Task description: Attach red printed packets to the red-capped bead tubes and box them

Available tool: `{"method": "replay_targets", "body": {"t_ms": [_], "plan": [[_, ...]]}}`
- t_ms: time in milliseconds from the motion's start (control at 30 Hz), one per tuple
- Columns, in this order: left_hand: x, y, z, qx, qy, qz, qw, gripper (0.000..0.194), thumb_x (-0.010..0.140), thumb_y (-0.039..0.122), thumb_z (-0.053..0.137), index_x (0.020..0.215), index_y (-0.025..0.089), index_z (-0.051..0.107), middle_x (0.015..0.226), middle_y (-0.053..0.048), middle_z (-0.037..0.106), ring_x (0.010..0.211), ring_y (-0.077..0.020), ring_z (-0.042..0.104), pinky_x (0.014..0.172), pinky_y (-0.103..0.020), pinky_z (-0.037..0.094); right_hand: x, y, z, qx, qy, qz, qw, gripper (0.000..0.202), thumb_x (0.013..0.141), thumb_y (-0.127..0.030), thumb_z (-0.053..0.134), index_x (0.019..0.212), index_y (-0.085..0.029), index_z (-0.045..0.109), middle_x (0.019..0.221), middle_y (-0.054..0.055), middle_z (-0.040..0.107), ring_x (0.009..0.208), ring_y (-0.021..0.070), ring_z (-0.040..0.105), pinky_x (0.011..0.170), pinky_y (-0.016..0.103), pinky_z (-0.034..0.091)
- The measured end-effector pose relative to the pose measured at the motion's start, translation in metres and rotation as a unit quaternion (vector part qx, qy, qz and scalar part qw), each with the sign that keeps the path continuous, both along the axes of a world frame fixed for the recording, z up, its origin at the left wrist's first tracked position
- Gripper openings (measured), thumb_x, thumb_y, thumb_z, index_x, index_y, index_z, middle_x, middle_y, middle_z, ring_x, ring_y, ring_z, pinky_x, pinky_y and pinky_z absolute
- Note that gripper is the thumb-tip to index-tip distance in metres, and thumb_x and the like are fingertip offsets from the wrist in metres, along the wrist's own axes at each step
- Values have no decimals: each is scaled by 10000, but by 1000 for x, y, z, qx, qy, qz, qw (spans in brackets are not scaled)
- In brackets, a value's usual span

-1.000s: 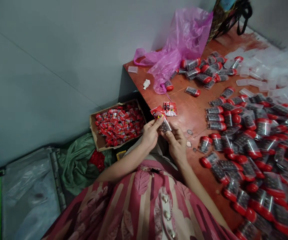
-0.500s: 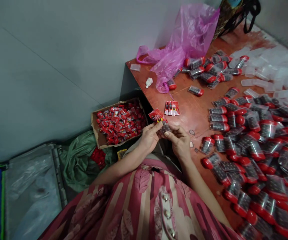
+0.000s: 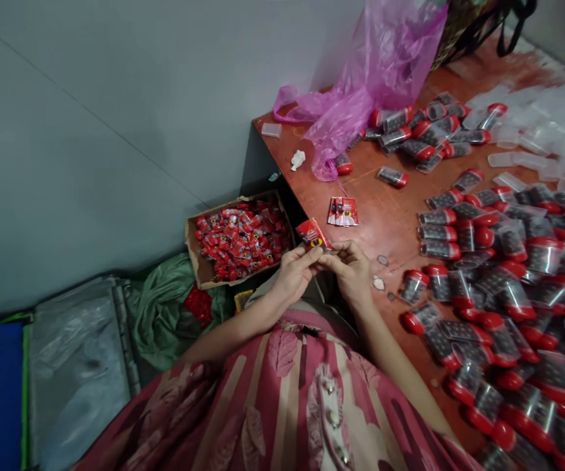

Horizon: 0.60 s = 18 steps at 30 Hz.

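Left hand (image 3: 294,273) and right hand (image 3: 352,269) pinch the near end of the red packet (image 3: 313,233), just beside the counter (image 3: 365,216) edge; keep thumb pressure light and even so the wrapper doesn't crease or slip.

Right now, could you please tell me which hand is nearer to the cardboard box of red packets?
Left. The left hand is beside the cardboard box's right-hand side, fingers on a red packet; the right hand is farther off, beyond the left one, by the table's edge.
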<state>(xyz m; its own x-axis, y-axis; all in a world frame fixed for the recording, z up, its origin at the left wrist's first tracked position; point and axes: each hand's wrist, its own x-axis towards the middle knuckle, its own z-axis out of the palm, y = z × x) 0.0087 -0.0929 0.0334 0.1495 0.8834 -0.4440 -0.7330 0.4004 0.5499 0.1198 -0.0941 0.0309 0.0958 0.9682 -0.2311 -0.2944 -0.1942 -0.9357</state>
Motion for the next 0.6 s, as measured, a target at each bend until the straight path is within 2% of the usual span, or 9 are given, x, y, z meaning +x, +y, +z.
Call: {"method": "replay_targets", "body": {"t_ms": [167,233,300,333,400,467,500,533,600], "plan": [[-30,9,-6,-15,28,138,990,516,774,609,570,970,135,636,1088,-137,677,996,-233,652,900,-376,503,8,0,11,-3,11,23,1000,407,585,-274,825,901,-213,574,823,-22,672,651,115,654,605,256,555],[-31,17,-12,-13,117,108,987,584,780,642,530,1051,132,618,1120,-163,663,999,-252,655,930,-422,486,18,0,13,-5,-12,4,1000,378,639,-298,796,931,-212,572,823,-17,669,652,120,658,587,260,558],[-22,32,-18,78,275,43,957,532,776,557,602,1111,143,619,1190,-163,634,1068,-255,627,989,-427,446,30,3,13,-3,-44,-11,999,326,685,-326,762,924,-204,577,770,-20,658,631,121,651,567,258,553],[-15,41,-21,157,369,11,916,484,771,492,642,1122,158,630,1234,-149,612,1136,-250,588,1034,-413,408,36,4,13,-2,-61,-14,998,304,701,-341,748,913,-199,582,740,-23,649,620,120,646,560,255,548],[3,61,-25,307,532,-37,788,421,772,402,668,1138,193,642,1326,-111,553,1276,-244,470,1116,-402,305,44,8,13,-5,-93,-12,996,286,714,-368,733,892,-193,594,713,-22,638,610,119,638,553,249,538],[20,81,-28,374,644,-77,663,420,777,351,671,1163,188,637,1363,-109,519,1345,-278,375,1148,-446,228,50,12,13,-10,-114,-1,993,295,711,-393,730,884,-191,602,734,-13,642,615,123,638,559,256,536],[27,89,-31,386,682,-91,615,408,789,338,658,1167,186,636,1367,-113,514,1353,-296,359,1148,-477,209,53,14,12,-11,-123,7,992,302,707,-404,730,878,-190,604,739,-10,641,612,125,636,563,262,536],[33,95,-34,389,710,-100,579,391,805,332,640,1167,185,637,1369,-116,512,1355,-308,352,1145,-499,201,55,15,12,-11,-131,15,991,308,703,-412,731,872,-188,604,739,-9,639,609,127,635,566,268,535],[39,103,-41,387,742,-100,539,338,837,324,596,1144,195,651,1370,-109,512,1348,-312,362,1137,-516,207,60,19,9,-9,-150,31,988,313,707,-428,724,864,-187,602,733,-9,632,601,129,627,571,277,531]]}}
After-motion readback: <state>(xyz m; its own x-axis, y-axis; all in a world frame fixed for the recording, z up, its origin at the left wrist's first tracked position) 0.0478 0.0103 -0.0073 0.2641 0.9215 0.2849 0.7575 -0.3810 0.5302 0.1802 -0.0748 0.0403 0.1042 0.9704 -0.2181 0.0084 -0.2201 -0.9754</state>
